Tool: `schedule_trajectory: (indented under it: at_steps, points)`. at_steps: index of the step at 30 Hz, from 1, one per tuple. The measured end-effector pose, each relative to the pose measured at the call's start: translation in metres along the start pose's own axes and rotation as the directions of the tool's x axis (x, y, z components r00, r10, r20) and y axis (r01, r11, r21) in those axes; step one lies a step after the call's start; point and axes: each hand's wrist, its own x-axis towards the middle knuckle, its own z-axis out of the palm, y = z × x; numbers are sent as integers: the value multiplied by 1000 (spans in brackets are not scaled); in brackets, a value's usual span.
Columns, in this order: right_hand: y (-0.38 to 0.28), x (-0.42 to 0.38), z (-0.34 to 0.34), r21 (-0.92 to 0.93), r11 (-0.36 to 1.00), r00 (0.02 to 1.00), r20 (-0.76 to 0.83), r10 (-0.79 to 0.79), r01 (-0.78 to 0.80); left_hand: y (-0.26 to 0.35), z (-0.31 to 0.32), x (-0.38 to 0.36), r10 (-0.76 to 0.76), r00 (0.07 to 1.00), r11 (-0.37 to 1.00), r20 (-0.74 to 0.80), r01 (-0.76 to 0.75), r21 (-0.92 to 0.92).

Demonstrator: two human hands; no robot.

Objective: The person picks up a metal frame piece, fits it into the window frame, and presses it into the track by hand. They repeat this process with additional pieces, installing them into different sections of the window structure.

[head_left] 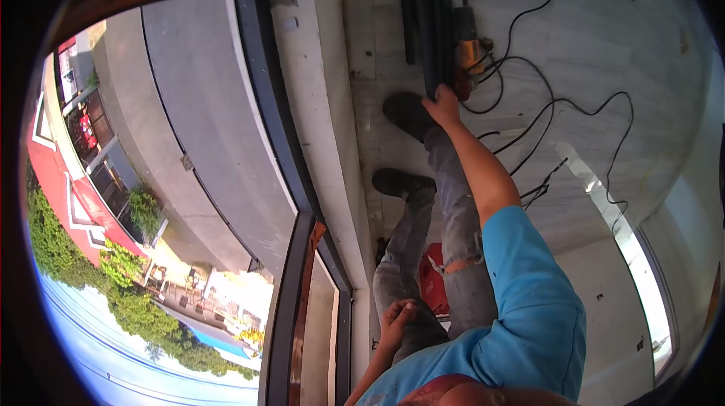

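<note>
My right hand (444, 107) reaches forward past the shin, its fingers closed at the near end of a bundle of long dark tubes (427, 24). Right beside the bundle lies an orange-and-black corded power tool (468, 51), close to my fingers. My left hand (397, 318) is curled by my left thigh; whatever its fingers hold, if anything, is hidden. Under that hand are my grey jeans (398, 277), and both dark shoes (408, 114) rest by the wall. Part of a red object (433, 281) shows between my legs.
Black cables (555, 100) loop over the pale floor (604, 21). On my left runs a low concrete sill (321, 96) with a dark window frame (291, 134). Beyond it are a street (204, 66) and a red building (57, 187). A bright strip (604, 194) lies to the right.
</note>
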Motion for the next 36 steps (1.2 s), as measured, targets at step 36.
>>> schedule_trajectory:
  at_steps: [36]
  points:
    - [-520, -514, -723, 610, -44, 235, -370, -899, 791, 336, 183, -506, 678, -587, -733, 442, -588, 343]
